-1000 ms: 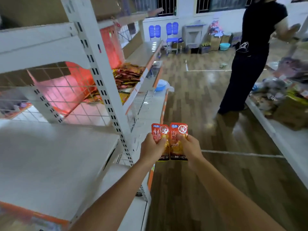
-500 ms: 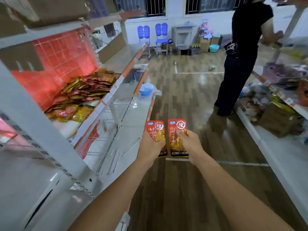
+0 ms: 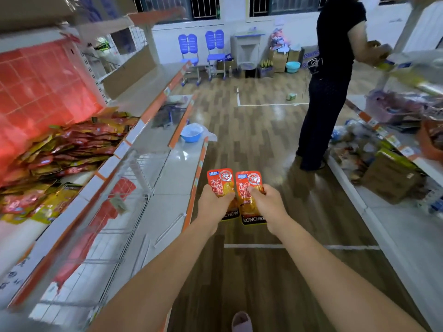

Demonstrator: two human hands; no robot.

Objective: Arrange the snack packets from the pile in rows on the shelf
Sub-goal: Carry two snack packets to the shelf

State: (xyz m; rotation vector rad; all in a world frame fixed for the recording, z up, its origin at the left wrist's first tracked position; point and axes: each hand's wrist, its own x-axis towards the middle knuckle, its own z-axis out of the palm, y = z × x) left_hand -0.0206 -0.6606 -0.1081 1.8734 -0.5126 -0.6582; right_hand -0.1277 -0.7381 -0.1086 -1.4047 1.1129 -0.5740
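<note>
Two packets (image 3: 249, 183), tops above left grip (image 3: 214, 204), right grip (image 3: 268, 207)

Taken from the left hand (image 3: 214, 203) and right hand (image 3: 269, 206), which grip the left packet (image 3: 219, 183) and right packet (image 3: 248, 182) over the aisle: at twelve o'clock the wooden floor (image 3: 251, 130) lies open to the far wall. At one o'clock a person in black (image 3: 333, 75) stands in the aisle. From two to four o'clock the right-hand shelving (image 3: 407, 236) is crowded with goods and a cardboard box (image 3: 389, 179). At nine to ten o'clock the pile of packets (image 3: 62, 159) fills the middle shelf (image 3: 107, 168); its near end shows bare white, blurred. At ten to eleven o'clock, wire dividers (image 3: 148, 168) and a blue bowl (image 3: 191, 133) occupy the bottom shelf (image 3: 172, 195).
</note>
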